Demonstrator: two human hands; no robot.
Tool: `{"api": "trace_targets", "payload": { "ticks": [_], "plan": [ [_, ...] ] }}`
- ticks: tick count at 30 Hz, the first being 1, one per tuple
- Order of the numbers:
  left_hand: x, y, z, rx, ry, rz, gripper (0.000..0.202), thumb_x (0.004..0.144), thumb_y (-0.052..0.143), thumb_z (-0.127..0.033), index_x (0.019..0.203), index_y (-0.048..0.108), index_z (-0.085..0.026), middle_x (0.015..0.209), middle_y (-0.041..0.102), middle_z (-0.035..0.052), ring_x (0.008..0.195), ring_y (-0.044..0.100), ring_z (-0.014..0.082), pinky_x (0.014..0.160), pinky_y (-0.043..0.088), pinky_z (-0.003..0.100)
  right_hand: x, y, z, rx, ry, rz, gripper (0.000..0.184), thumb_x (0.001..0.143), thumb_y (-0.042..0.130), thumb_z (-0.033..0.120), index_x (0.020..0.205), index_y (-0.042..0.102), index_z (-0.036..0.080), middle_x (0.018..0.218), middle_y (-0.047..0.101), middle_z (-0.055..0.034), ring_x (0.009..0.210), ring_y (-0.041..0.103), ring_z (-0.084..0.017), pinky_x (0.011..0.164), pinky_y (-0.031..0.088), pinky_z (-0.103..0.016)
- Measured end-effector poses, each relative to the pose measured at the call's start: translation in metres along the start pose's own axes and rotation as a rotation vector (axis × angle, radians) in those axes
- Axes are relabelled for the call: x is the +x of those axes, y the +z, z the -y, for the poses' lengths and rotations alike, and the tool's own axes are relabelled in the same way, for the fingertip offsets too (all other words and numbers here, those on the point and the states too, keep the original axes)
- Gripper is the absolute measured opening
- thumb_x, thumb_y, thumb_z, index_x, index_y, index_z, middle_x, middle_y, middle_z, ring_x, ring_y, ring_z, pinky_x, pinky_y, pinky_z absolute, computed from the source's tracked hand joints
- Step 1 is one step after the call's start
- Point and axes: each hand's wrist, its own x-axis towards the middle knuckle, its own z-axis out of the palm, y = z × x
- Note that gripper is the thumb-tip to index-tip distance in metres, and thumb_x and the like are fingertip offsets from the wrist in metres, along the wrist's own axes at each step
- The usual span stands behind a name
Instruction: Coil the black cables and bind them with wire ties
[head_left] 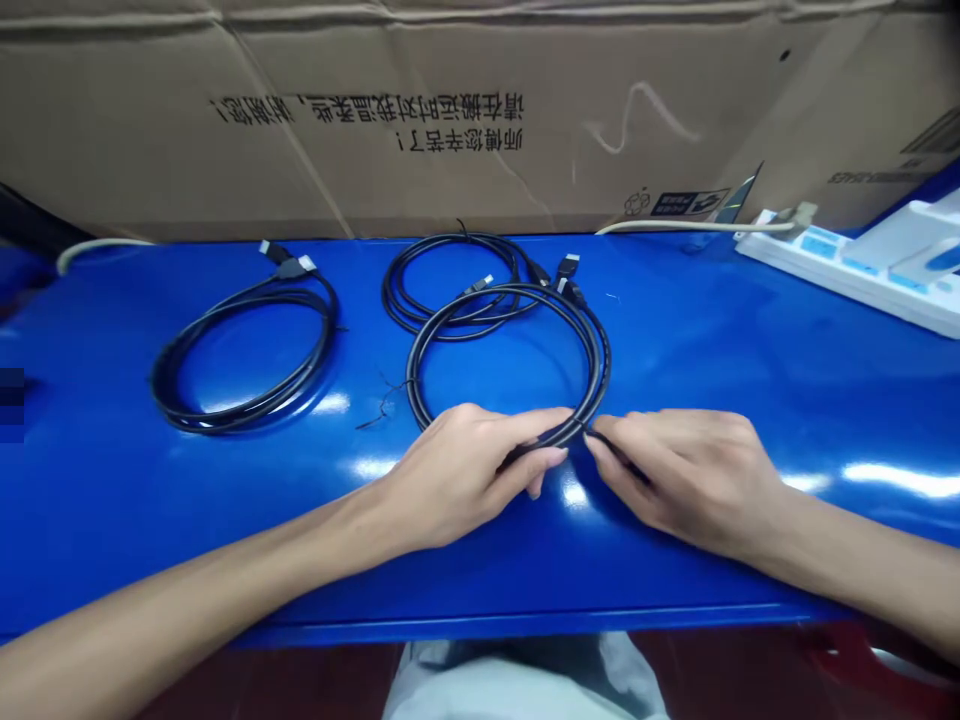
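A coiled black cable (595, 345) rises from the blue table's front part. My left hand (480, 465) is closed on its lower edge, thumb and fingers around the strands. Just right of it, my right hand (682, 475) pinches a thin black twist tie (587, 430) where it meets the coil; the fingers hide much of it. Another twist tie (386, 395) sticks out from the coil's left side with loose, bent ends. The held coil overlaps a second coiled black cable (397, 265) behind it. Connector plugs (568, 268) show at the upper right of the coils.
A third coiled black cable (244, 300) lies on the left of the blue table (225, 530). A large cardboard box (450, 190) with printed characters stands along the back. At the right back is a white power strip (862, 265) with a pale cord (690, 226).
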Motion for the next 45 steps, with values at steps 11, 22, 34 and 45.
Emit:
{"api": "trace_targets", "payload": {
  "ticks": [11,22,34,45],
  "plan": [
    [0.001,0.001,0.007,-0.017,0.021,0.007,0.037,0.101,0.044,-0.030,0.137,0.050,-0.024,0.070,0.065,-0.0065,0.063,0.061,0.0074,0.063,0.041,0.017,0.021,-0.007,0.004,1.710,0.911,0.406,0.036,0.097,0.044,0.041,0.090,0.065,0.012,0.068,0.070,-0.0072,0.036,0.055,-0.010,0.033,0.039,-0.018],
    [0.001,0.001,0.007,-0.030,0.051,-0.011,0.040,0.100,0.046,-0.028,0.140,0.047,-0.027,0.070,0.064,-0.0089,0.063,0.060,0.0044,0.062,0.040,0.013,0.017,-0.004,0.003,1.639,0.869,0.327,0.033,0.094,0.055,0.042,0.078,0.061,0.014,0.052,0.059,0.0021,0.037,0.051,-0.006,0.038,0.039,-0.015],
    [0.000,0.002,0.008,-0.017,0.064,-0.034,0.037,0.099,0.048,-0.025,0.136,0.050,-0.028,0.069,0.064,-0.0106,0.063,0.060,0.0033,0.064,0.041,0.013,0.000,0.005,0.001,0.221,0.100,0.008,0.021,0.097,0.048,0.019,0.079,0.058,0.019,0.061,0.062,0.0028,0.047,0.055,-0.010,0.048,0.037,-0.025],
    [0.002,0.001,0.008,-0.061,0.081,-0.054,0.043,0.099,0.048,-0.024,0.142,0.046,-0.024,0.070,0.064,-0.0081,0.061,0.058,0.0034,0.062,0.043,0.012,0.011,-0.006,-0.013,0.781,0.331,0.214,0.027,0.101,0.042,0.028,0.085,0.062,0.019,0.068,0.063,0.0022,0.055,0.059,-0.008,0.057,0.045,-0.021]
  ]
}}
